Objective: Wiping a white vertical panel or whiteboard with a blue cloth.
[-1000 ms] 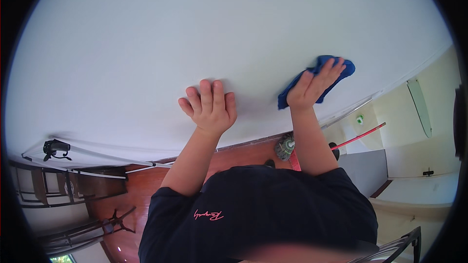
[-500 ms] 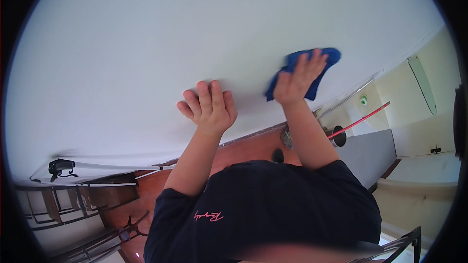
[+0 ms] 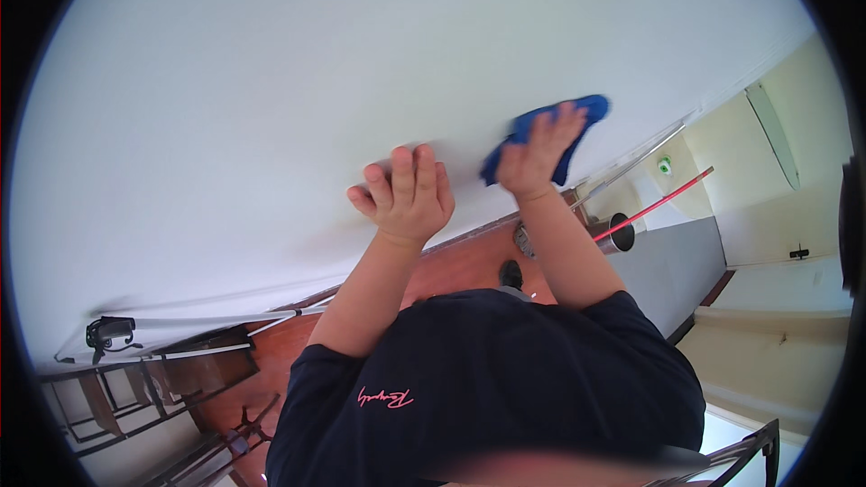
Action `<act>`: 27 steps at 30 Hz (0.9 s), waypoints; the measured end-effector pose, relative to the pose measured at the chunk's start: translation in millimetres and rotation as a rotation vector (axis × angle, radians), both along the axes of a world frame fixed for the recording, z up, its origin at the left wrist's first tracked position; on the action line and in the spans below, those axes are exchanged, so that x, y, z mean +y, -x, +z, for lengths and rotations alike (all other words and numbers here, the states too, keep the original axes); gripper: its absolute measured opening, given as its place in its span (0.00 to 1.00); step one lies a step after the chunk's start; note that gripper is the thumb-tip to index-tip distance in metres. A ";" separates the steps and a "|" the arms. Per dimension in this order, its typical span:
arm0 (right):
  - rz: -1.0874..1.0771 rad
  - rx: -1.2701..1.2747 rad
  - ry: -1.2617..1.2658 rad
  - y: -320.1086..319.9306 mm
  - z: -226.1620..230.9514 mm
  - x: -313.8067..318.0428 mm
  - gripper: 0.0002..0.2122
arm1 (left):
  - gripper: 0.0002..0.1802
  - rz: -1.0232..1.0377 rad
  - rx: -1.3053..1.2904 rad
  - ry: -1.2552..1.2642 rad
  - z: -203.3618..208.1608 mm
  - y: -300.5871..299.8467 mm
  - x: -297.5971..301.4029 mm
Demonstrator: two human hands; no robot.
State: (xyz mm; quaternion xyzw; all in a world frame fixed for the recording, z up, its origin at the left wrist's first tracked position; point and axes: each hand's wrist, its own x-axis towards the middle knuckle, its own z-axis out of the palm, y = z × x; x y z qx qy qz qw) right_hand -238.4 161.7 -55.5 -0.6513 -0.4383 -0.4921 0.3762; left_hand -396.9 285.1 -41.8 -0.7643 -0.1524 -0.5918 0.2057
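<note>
My right hand (image 3: 538, 155) lies over a blue cloth (image 3: 592, 108), holding it against a large white wall (image 3: 271, 63). The fingers stretch up over the fabric and are a little smeared by motion; the cloth's corners stick out past them. To the left, my left hand (image 3: 408, 198) rests on the same wall with its fingers outstretched and nothing in it. Its fingertips seem to touch the surface.
A red pole (image 3: 663, 198) leans by a metal bin (image 3: 620, 233) at the right. A black device on a white stand (image 3: 112, 332) is at the lower left, beside dark-framed shelving (image 3: 117, 397). Reddish floor (image 3: 451, 269) shows below, with a dark shoe (image 3: 511, 274).
My right hand and the cloth have shifted slightly left and a bit down. The left hand appears slightly farther right, while the whole view has moved a little.
</note>
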 end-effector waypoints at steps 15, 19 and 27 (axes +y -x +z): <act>0.016 -0.062 0.110 25.9 -39.4 11.5 0.30 | 0.20 -0.074 -0.019 0.069 -13.9 -5.5 -11.2; -0.010 0.031 0.019 -21.2 -25.9 -19.8 0.29 | 0.24 -0.028 -0.048 0.066 -18.9 -6.9 -6.7; 0.052 0.177 -0.053 19.7 -57.1 -0.7 0.30 | 0.22 -0.025 0.049 0.067 -39.2 -7.8 -18.3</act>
